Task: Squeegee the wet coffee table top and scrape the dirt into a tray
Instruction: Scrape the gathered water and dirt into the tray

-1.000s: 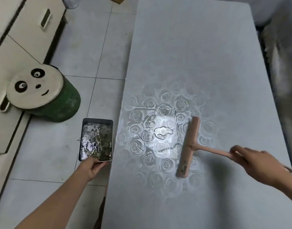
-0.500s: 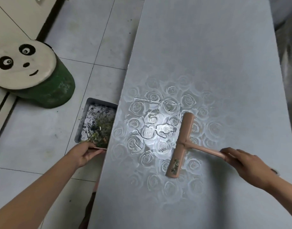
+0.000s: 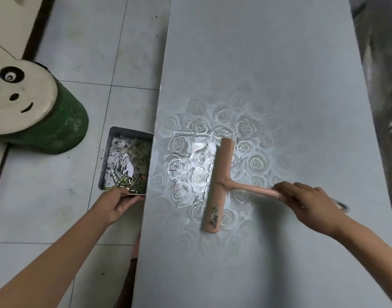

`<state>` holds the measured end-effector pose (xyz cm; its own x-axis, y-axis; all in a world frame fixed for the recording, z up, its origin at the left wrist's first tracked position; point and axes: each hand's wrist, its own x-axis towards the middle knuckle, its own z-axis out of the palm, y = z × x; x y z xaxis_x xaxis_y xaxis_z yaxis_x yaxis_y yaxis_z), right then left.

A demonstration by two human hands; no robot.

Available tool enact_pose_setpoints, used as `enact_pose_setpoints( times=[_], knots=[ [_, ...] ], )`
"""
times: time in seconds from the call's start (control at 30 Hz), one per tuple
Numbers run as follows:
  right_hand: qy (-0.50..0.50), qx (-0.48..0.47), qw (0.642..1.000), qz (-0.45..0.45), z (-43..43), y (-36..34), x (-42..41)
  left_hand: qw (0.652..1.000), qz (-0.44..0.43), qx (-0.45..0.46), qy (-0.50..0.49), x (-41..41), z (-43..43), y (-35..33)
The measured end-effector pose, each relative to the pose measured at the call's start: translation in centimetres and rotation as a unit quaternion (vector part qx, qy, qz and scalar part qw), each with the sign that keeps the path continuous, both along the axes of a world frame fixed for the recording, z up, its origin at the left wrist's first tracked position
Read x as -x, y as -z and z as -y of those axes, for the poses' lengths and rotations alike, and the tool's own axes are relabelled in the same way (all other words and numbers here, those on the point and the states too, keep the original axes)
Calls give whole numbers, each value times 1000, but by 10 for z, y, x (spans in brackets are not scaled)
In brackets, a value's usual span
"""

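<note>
A pink squeegee point(image 3: 219, 185) lies blade-down on the grey coffee table top point(image 3: 268, 63), over a patch of water point(image 3: 190, 172) that shines on the rose pattern. My right hand point(image 3: 306, 202) grips the end of its handle. A metal tray point(image 3: 108, 150) holding wet scraps and dirt is tucked against the table's left edge, partly under it. My left hand point(image 3: 118, 202) holds the tray by its near rim, thumb on top.
A green stool with a panda-face seat point(image 3: 24, 101) stands on the tiled floor left of the tray. A cabinet edge shows at the far left. Grey fabric runs along the table's right side point(image 3: 381, 85).
The squeegee has slid left across the water toward the table's left edge. The tray has moved right, against and partly under that edge.
</note>
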<state>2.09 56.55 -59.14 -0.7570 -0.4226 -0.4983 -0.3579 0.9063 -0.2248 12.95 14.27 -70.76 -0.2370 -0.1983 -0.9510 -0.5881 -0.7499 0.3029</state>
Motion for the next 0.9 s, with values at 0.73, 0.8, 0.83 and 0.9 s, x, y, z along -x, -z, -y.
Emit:
enact_pose_setpoints(
  times=[0.73,0.8,0.83,0.9],
  knots=[
    [28,-27,999,-31,55,3,-15,1000,16,-13,-1,5,0,-4],
    [26,-27,998,-41,61,3,-16,1000,16,-12,-1,5,-2,-4],
    [23,-25,998,-44,68,4,-15,1000,17,-11,-3,5,-2,-5],
    [5,-21,999,-38,89,10,-8,1000,11,-9,-6,5,-2,-6]
  ],
)
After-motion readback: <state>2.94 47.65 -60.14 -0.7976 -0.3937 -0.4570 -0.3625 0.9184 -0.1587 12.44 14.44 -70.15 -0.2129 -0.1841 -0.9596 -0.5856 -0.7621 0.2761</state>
